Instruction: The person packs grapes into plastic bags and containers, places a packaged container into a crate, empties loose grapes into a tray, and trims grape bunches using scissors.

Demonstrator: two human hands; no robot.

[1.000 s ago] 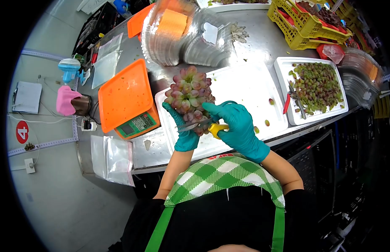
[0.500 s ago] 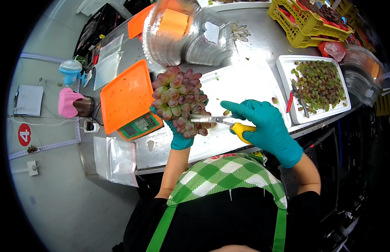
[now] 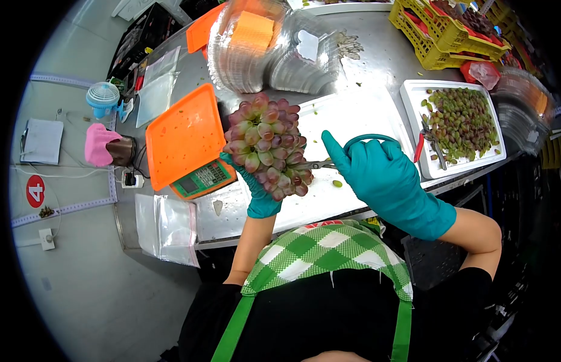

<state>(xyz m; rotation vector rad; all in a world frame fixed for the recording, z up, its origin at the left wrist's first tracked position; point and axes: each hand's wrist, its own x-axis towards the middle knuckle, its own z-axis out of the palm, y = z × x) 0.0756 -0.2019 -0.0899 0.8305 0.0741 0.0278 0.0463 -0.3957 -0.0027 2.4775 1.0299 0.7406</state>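
Note:
A large bunch of red-green grapes (image 3: 267, 145) is held up over the white tray (image 3: 365, 117). My left hand (image 3: 261, 196), in a teal glove, supports it from behind and below; the bunch hides most of its fingers. In my teal-gloved right hand (image 3: 386, 181) are scissors (image 3: 316, 165), their blades pointing left at the lower right side of the bunch. My right index finger sticks out, and the hand covers most of the handles. A loose grape (image 3: 337, 183) lies on the white tray beneath the scissors.
An orange scale (image 3: 187, 139) stands left of the bunch. Clear plastic containers (image 3: 298, 57) are stacked behind. On the right are a white tray of loose grapes (image 3: 461, 120) with red-handled clippers (image 3: 419, 148), and yellow crates (image 3: 434, 45). Plastic bags (image 3: 165, 226) lie front left.
The bunch has turned slightly and shifted a little right. My right hand has rolled over, and the scissors' yellow handle is now hidden. A loose grape now shows below the blades.

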